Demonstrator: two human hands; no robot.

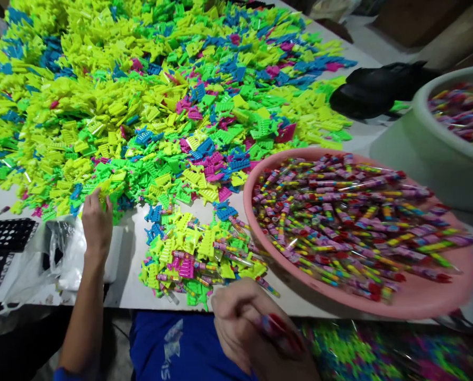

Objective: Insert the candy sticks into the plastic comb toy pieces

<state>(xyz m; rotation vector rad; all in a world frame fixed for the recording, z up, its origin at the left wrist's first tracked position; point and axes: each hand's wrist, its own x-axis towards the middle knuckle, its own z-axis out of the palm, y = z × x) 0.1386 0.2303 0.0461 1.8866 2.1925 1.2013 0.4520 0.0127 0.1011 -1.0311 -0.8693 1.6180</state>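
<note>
My left hand (97,219) reaches to the near edge of a big heap of small plastic toys (113,100) in yellow, green, blue and pink. Its fingers are bent together on a yellow-green plastic toy (109,186), partly hidden by the hand. Low in front of me, my right hand (248,320) is closed around thin candy-filled tubes (274,325) with red ends; how many cannot be told because of blur. Just beyond it lies a smaller pile of toys and filled tubes (200,251) mixed together on the white table (130,264).
A pink basin (300,278) full of filled tubes stands at the right. Behind it is a pale bucket (415,137) of similar tubes. A black bag-like item (371,92) lies near the heap. Plastic bags (33,275) and a black perforated tray (9,234) sit at the left edge.
</note>
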